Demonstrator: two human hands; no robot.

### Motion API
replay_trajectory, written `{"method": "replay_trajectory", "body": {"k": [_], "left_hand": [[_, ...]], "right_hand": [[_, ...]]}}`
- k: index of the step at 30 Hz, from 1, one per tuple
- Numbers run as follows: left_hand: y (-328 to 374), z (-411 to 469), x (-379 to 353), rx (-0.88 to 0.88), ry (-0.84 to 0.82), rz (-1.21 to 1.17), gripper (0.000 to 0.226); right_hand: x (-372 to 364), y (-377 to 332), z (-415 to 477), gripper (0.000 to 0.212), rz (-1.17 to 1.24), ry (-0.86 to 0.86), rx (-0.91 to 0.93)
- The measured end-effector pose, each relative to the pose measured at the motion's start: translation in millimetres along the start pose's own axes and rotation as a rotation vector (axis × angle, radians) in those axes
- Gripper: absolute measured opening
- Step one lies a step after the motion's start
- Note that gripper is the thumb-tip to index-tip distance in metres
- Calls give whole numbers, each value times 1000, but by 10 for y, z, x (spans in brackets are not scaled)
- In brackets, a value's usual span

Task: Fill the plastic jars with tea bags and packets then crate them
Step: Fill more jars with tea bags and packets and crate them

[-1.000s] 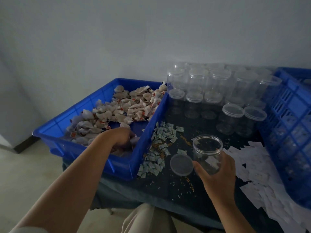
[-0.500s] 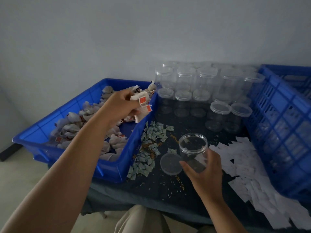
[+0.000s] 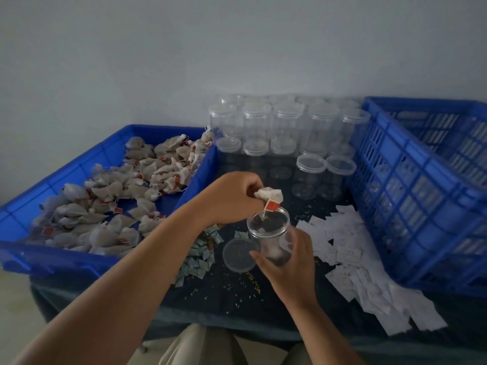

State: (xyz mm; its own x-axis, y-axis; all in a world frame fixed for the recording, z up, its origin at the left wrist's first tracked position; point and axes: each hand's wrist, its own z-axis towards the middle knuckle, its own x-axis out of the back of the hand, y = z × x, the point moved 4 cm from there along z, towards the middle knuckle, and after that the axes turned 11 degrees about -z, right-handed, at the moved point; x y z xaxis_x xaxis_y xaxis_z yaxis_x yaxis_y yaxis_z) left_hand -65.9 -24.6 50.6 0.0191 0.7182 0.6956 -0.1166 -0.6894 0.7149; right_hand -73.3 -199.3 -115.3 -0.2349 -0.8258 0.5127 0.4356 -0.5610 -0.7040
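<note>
Dark table (image 3: 224,299): left hand (image 3: 234,198) is pinching tea bags (image 3: 271,194) over jar (image 3: 268,233), right hand (image 3: 287,264) gripping it; blue tray (image 3: 52,256) at nine o'clock.

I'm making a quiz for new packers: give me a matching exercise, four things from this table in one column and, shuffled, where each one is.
1. open clear plastic jar
2. round clear plastic lid
3. bunch of red-tagged tea bags
4. white paper packets

A. pinched in the left hand
B. spread beside the blue slatted crate
C. lying just left of the jar
D. gripped by the right hand

Pairs: 1-D, 2-C, 3-A, 4-B.
</note>
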Motion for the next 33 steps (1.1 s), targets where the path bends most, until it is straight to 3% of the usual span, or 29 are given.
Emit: {"method": "replay_trajectory", "body": {"k": [6,11,14,16,20,23,27,31,33], "left_hand": [[-105,-33,74,81,-134,25,22],[-423,-124,504,109,71,46,11],[-893,-227,838,273,158,86,12],[-1268,-330,948,471,44,233,13],[-1758,-673,782,811,-472,398,61],[-1840,-744,646,773,-475,474,77],[-1891,-735,677,739,-293,359,64],[-1837,-663,788,598,-168,406,12],[-1823,-621,855,564,-70,376,10]], "right_hand": [[17,-15,-5,78,21,4,8],[12,-15,-7,76,34,1,13],[7,-14,-10,74,36,-5,16],[4,-8,-9,75,34,-4,14],[-11,6,-14,76,42,-16,-5],[-16,16,-18,75,37,-27,-5],[-18,9,-19,76,35,-40,-12],[-20,12,-24,75,26,-41,-17],[-20,9,-23,74,27,-38,-11]]}}
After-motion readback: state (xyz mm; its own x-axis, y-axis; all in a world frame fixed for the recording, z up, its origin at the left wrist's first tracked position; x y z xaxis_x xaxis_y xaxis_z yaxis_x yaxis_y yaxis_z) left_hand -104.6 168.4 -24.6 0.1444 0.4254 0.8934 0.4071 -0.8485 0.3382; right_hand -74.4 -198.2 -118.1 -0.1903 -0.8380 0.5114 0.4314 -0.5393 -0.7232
